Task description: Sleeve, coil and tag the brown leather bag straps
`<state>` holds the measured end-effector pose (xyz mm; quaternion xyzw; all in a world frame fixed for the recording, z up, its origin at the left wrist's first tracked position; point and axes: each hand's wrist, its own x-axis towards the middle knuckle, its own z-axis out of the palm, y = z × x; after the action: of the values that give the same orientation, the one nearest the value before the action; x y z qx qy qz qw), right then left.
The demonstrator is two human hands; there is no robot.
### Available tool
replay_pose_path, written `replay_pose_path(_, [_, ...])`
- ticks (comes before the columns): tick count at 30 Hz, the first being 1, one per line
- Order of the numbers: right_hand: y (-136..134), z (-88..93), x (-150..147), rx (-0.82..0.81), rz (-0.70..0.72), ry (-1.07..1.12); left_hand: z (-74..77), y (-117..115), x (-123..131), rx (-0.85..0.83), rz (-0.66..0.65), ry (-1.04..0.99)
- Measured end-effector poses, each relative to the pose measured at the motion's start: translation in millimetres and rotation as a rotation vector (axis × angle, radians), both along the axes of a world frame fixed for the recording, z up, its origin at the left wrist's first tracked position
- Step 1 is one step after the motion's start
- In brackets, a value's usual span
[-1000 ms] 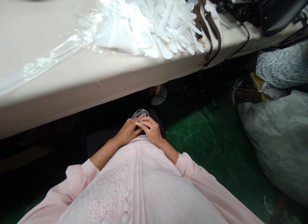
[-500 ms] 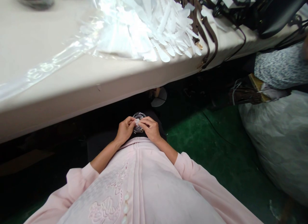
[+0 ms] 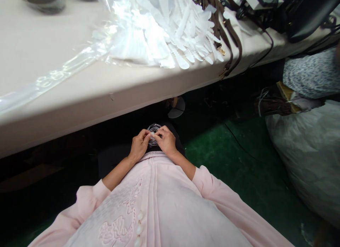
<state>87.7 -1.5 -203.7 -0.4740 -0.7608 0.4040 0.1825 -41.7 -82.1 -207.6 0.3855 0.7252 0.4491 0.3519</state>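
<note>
The left hand (image 3: 138, 146) and right hand (image 3: 166, 141) were located at lower centre of the frame, above the person's lap. The forearms extended from the sleeves of a pink embroidered top (image 3: 170, 208). A clear plastic coil (image 3: 153, 134) was held between the hands, in front of dark clothing at the lap. The fingers of both hands were closed together and pinched on the upper part of the coil, with the two sets of fingertips meeting at or just beside the same point. A small white piece showed at this pinch point; its form was too small to determine.

A cream table (image 3: 53, 38) ran across the upper part of the frame. A heap of white plastic strips (image 3: 183, 34) lay on it at top centre, partly on a clear plastic bag (image 3: 66, 72). Brown straps (image 3: 228, 38) lay just beside the heap and reached the table edge. A black bag (image 3: 310, 13) occupied the upper right corner. At right, a large white sack (image 3: 305, 158) rested on a green floor (image 3: 225, 148), below patterned cloth (image 3: 310, 75).
</note>
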Motion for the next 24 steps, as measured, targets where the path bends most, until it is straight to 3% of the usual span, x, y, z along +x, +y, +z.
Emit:
replay_pose_path(12, [3,-7.9,3,-0.025,-0.007,0.071,1.8,1,6,0.092,-0.083,0.214])
replay_pose_path(24, [0,-13.2,0,0.032,-0.014,0.143,-11.8,7,7,0.094,0.113,0.026])
